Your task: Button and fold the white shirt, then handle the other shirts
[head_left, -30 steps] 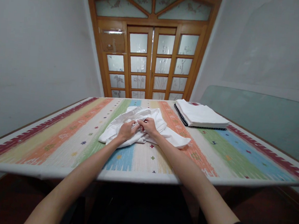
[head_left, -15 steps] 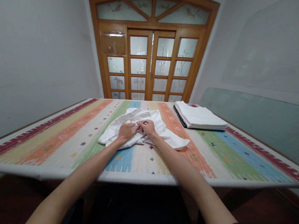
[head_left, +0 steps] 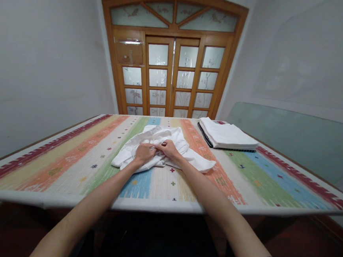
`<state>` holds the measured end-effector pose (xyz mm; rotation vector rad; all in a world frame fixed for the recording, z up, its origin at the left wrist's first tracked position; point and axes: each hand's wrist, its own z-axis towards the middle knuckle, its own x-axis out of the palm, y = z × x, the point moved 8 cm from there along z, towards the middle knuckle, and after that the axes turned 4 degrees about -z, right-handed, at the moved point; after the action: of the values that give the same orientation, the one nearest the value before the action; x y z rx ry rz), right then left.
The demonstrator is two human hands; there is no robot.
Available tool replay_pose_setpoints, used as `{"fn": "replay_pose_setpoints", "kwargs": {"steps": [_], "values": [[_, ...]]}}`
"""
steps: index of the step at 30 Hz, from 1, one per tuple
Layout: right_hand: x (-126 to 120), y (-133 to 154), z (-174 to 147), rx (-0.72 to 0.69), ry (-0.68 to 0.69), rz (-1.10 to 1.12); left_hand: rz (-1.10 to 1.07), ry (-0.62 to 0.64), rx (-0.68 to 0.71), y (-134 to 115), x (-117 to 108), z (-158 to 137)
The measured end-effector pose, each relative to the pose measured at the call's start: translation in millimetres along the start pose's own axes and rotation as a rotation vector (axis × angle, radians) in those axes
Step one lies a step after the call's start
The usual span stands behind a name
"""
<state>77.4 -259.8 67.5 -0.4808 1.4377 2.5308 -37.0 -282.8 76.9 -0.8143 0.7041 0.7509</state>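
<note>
A crumpled white garment (head_left: 171, 134), perhaps a shirt, lies on the table in front of me, with a sleeve-like part spread to the right. My left hand (head_left: 145, 153) is closed on its middle, fingers bent into the fabric. Close against it, my right hand (head_left: 170, 149) pinches the same spot, and the fingertips of both hands meet. Whatever small part sits between the fingertips is too small to make out. Folds hide some of the fingers.
A colourful striped tablecloth (head_left: 95, 150) covers the table. At the back right lies a stack of folded white cloths (head_left: 230, 135) with a dark-edged piece (head_left: 205, 136) beneath. A pale green panel (head_left: 293, 130) stands beyond the right edge. Wooden glazed doors (head_left: 171, 73) are behind.
My right thumb and fingers have shifted slightly at the pinched spot, and both hands remain on the white garment. The view has tilted a little; the cloth lies nearly as before.
</note>
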Motion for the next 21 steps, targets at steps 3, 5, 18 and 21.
{"fn": "replay_pose_setpoints", "kwargs": {"steps": [3,5,18,21], "values": [[-0.6,-1.1,1.4,-0.019,-0.037,-0.075,0.005,0.004,0.008,-1.3,0.2,-0.9],[-1.0,-1.6,2.2,-0.026,-0.061,-0.132,0.014,0.008,0.017,-3.0,0.0,-1.6],[-5.8,-5.8,4.5,-0.005,-0.232,-0.306,0.142,-0.014,0.027,-6.3,0.5,-4.8],[-10.5,-11.1,6.4,0.016,-0.274,-0.331,0.175,-0.001,0.075,-11.9,4.9,-7.3]]}}
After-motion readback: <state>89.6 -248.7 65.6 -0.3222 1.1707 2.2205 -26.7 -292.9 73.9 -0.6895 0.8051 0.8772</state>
